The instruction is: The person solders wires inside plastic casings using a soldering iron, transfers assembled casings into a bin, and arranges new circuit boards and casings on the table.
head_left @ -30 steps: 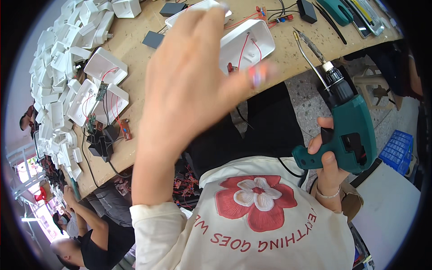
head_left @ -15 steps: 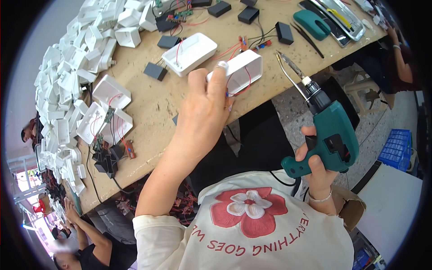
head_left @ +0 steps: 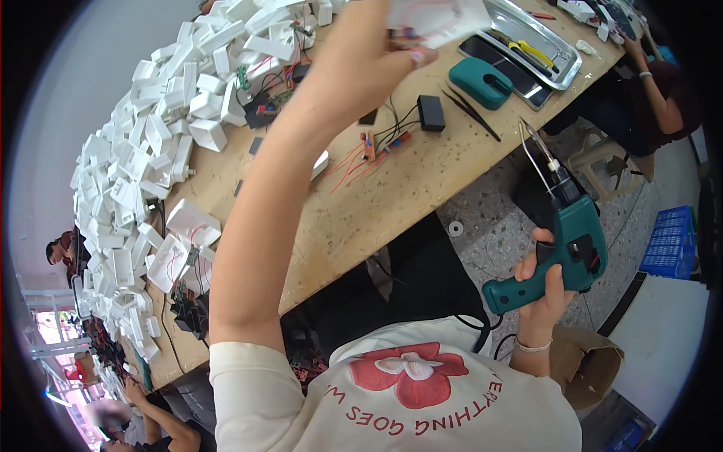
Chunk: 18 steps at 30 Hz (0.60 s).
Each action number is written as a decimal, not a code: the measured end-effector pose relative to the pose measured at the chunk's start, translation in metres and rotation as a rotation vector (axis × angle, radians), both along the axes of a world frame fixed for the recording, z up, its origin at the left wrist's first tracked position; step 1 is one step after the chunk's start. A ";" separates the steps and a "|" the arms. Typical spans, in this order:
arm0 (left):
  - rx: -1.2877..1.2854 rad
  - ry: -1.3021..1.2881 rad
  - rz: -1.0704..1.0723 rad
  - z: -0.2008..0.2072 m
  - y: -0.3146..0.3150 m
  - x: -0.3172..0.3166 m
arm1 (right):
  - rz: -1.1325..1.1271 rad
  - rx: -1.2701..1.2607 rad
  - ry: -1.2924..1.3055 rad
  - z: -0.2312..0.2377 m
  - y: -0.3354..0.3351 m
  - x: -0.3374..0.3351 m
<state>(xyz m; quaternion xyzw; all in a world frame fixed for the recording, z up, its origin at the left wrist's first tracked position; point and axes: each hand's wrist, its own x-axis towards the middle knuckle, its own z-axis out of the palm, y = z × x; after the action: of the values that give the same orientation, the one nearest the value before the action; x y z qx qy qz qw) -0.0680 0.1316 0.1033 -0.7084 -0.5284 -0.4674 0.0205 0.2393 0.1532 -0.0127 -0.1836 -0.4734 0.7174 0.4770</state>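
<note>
My left hand (head_left: 360, 71) is raised over the far side of the workbench, closed on a white plastic case (head_left: 452, 21) with a red wire inside; motion and the top edge partly hide the case. My right hand (head_left: 548, 290) is wrapped round the grip of a green soldering gun (head_left: 578, 241), clear of the bench's near edge, its tip pointing up and away. Between them on the bench lie a small circuit board (head_left: 368, 145) with red wires and a black box (head_left: 431, 113) on black leads. Behind my left forearm, another white case (head_left: 320, 163) is mostly hidden.
White cases (head_left: 154, 128) are heaped along the bench's left side. Black tweezers (head_left: 473, 113), a green rounded object (head_left: 480, 83), a dark phone-like slab (head_left: 520, 79) and a metal tray (head_left: 568, 53) with yellow-handled pliers (head_left: 536, 54) lie at right. Other people work nearby.
My left hand has carried the white case away from me, up to the top edge of the view. The soldering gun sits slightly farther right in the picture.
</note>
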 end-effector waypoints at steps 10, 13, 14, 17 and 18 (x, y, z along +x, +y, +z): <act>-0.522 0.048 0.313 -0.068 0.123 -0.015 | -0.119 -0.016 -0.005 -0.015 0.020 0.012; -0.021 0.227 0.281 -0.049 0.107 -0.025 | -0.112 -0.032 0.017 -0.021 0.023 0.014; -0.138 0.291 0.349 -0.025 0.087 -0.022 | -0.116 -0.031 0.037 -0.024 0.024 0.015; -0.389 0.287 0.547 0.016 0.026 -0.031 | -0.067 -0.014 0.042 -0.027 0.024 0.013; -0.382 0.204 0.618 0.019 0.004 -0.039 | -0.042 -0.029 0.049 -0.028 0.025 0.012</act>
<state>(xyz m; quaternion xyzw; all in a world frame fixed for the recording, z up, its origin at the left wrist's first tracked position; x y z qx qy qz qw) -0.1068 0.1358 0.1222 -0.5496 -0.7902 -0.2590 0.0806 0.2517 0.1782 -0.0406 -0.1828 -0.4472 0.7182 0.5008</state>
